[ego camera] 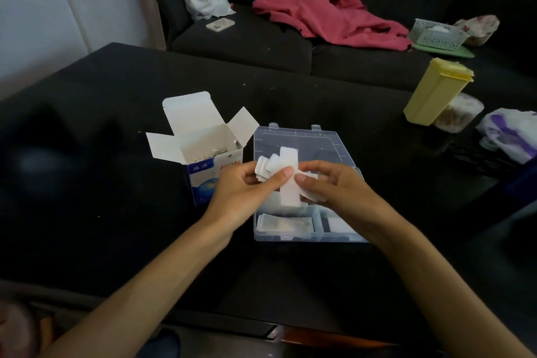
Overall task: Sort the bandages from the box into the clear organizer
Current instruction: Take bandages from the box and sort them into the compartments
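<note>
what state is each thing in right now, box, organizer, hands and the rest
box: flaps open, upright, some bandages inside
organizer: lid open, bandages lying in its front compartments
bandages: held in a fan above the organizer
left hand: grips the bandages
right hand: pinches the bandages
yellow container: lid closed, leaning
phone: face down on the sofa

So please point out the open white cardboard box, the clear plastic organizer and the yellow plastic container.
open white cardboard box (203,180): head view, front wall.
clear plastic organizer (302,136): head view, open lid.
yellow plastic container (433,93): head view, side wall.
</note>
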